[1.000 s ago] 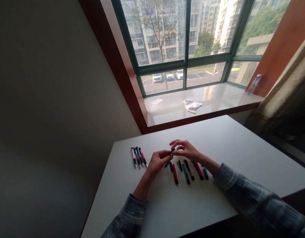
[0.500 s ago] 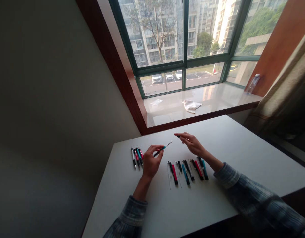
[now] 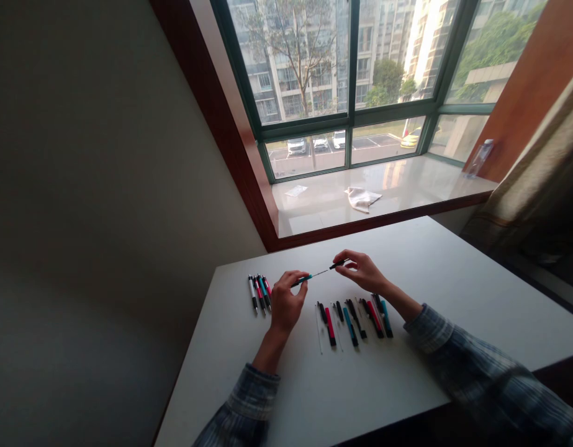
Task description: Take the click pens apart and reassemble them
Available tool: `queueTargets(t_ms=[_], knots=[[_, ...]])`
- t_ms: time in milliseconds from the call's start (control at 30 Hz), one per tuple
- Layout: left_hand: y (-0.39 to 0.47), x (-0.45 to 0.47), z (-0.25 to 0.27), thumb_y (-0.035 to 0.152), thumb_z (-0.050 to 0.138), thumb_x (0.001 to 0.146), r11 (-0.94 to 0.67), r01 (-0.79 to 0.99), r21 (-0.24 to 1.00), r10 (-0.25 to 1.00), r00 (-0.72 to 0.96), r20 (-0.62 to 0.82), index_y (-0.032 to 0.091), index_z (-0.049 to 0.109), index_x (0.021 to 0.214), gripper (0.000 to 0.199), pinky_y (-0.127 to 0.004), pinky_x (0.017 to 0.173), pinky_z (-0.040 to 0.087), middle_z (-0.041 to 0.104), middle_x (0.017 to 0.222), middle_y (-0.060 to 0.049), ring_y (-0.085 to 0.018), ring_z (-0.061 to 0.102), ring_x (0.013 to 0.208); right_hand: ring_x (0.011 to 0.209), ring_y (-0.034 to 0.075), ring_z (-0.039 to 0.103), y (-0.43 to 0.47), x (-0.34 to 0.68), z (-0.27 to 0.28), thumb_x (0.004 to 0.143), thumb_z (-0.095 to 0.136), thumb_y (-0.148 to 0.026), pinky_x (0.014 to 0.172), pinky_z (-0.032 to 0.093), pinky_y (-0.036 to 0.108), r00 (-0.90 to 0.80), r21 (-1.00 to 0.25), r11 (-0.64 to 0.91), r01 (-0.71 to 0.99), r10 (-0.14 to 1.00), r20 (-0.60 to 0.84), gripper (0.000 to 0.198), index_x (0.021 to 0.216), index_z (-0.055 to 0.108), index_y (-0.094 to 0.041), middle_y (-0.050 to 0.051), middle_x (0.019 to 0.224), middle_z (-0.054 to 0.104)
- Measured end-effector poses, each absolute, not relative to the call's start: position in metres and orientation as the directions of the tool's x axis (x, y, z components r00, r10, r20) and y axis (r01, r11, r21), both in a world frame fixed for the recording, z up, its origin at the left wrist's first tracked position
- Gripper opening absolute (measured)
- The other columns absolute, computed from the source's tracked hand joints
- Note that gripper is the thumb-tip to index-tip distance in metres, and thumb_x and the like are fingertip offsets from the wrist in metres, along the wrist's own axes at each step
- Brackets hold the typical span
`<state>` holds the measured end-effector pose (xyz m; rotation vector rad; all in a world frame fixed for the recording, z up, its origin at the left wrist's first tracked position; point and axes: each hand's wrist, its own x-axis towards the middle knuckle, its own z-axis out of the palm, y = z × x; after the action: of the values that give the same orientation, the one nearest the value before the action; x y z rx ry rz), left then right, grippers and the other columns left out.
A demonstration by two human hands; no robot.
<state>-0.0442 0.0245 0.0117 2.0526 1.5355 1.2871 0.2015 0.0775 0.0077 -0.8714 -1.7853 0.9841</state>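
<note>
Between thumb and fingers, my left hand [image 3: 287, 301] pinches a blue pen barrel [image 3: 303, 280] with a dark grip. A thin refill [image 3: 320, 272] sticks out of its upper right end. My right hand [image 3: 360, 270] pinches a black pen top [image 3: 337, 264], held just off the refill's tip; whether the two touch I cannot tell. Below the hands lies a row of pen parts: thin refills [image 3: 318, 329], black tops [image 3: 339, 311], red barrels [image 3: 330, 326] and blue barrels [image 3: 350, 327]. Left of my left hand are several whole pens [image 3: 259, 294], partly covered by it.
Everything lies on a white table [image 3: 383, 385] by a window. A white cloth [image 3: 362, 198] and a paper piece [image 3: 296, 191] rest on the sill, with a clear bottle [image 3: 478, 159] at its right end. A curtain [image 3: 523, 161] hangs at the right.
My right hand has turned the black pen top toward the refill, bringing it into line. My left hand has tipped the blue barrel flatter, and the gap between them has shrunk.
</note>
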Motion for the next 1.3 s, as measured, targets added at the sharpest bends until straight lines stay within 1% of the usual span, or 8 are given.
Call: queueTargets(t_ms=[433,700,833,933,1100,1167,1233,1300], knots=[[0.020,-0.040,0.017,0.022,0.063,0.093,-0.402,0.611,0.682,0.889,0.081,0.451,0.023,0.077,0.103,0.017,-0.042,0.095,0.057,0.077,0.106,-0.005,-0.023,0.071,0.102,0.105,0.025,0.071,0.076,0.197,0.005,0.093,0.065,-0.032,0.091,0.061,0.043,-0.402,-0.884,0.459,0.088,0.829,0.390,0.022,0.109,0.076,-0.021,0.008,0.109,0.075],[0.018,-0.034,0.016,0.026,0.066,0.092,-0.404,0.601,0.689,0.899,0.122,0.420,0.025,0.077,0.105,0.017,-0.045,0.095,0.056,0.079,0.102,-0.004,-0.024,0.072,0.093,0.101,0.024,0.073,0.072,0.190,0.001,0.090,0.072,-0.036,0.091,0.062,0.043,-0.403,-0.886,0.461,0.050,0.821,0.404,0.026,0.111,0.074,-0.022,0.006,0.106,0.077],[0.018,-0.033,0.015,0.025,0.066,0.092,-0.413,0.592,0.692,0.899,0.143,0.414,0.026,0.077,0.103,0.016,-0.045,0.095,0.055,0.079,0.101,-0.004,-0.024,0.072,0.092,0.097,0.025,0.075,0.072,0.190,-0.001,0.087,0.076,-0.044,0.091,0.062,0.043,-0.423,-0.902,0.431,0.030,0.823,0.380,0.030,0.107,0.076,-0.021,0.006,0.103,0.078],[0.018,-0.033,0.014,0.023,0.066,0.092,-0.427,0.585,0.690,0.894,0.160,0.418,0.026,0.077,0.102,0.016,-0.046,0.097,0.054,0.079,0.103,-0.004,-0.025,0.072,0.096,0.089,0.024,0.076,0.073,0.191,-0.002,0.088,0.075,-0.049,0.085,0.062,0.041,-0.424,-0.898,0.428,0.098,0.835,0.352,0.031,0.101,0.078,-0.022,0.006,0.096,0.079],[0.018,-0.033,0.014,0.022,0.067,0.091,-0.434,0.597,0.675,0.893,0.185,0.410,0.026,0.077,0.103,0.016,-0.048,0.100,0.052,0.079,0.104,-0.005,-0.027,0.071,0.103,0.060,0.018,0.068,0.072,0.193,0.000,0.096,0.062,-0.057,0.063,0.055,0.032,-0.418,-0.871,0.411,0.270,0.865,0.278,0.040,0.088,0.078,-0.021,0.003,0.067,0.074],[0.017,-0.033,0.014,0.021,0.067,0.091,-0.428,0.599,0.677,0.895,0.180,0.407,0.026,0.077,0.103,0.016,-0.048,0.099,0.053,0.079,0.104,-0.005,-0.027,0.072,0.102,0.063,0.018,0.069,0.071,0.193,0.002,0.096,0.061,-0.056,0.064,0.055,0.031,-0.436,-0.873,0.408,0.266,0.859,0.269,0.038,0.098,0.077,-0.021,0.002,0.069,0.074],[0.017,-0.033,0.015,0.021,0.067,0.091,-0.425,0.596,0.682,0.896,0.171,0.409,0.026,0.077,0.103,0.016,-0.047,0.098,0.053,0.079,0.104,-0.005,-0.026,0.072,0.100,0.073,0.019,0.071,0.070,0.194,0.003,0.094,0.067,-0.053,0.068,0.057,0.032,-0.460,-0.886,0.413,0.212,0.842,0.282,0.038,0.114,0.072,-0.022,0.004,0.081,0.077],[0.017,-0.033,0.015,0.021,0.067,0.091,-0.428,0.593,0.682,0.894,0.166,0.416,0.026,0.077,0.103,0.016,-0.047,0.098,0.053,0.079,0.104,-0.005,-0.026,0.072,0.100,0.080,0.020,0.072,0.070,0.195,0.003,0.091,0.070,-0.051,0.072,0.058,0.033,-0.469,-0.880,0.437,0.184,0.826,0.312,0.037,0.114,0.071,-0.021,0.006,0.090,0.077]])
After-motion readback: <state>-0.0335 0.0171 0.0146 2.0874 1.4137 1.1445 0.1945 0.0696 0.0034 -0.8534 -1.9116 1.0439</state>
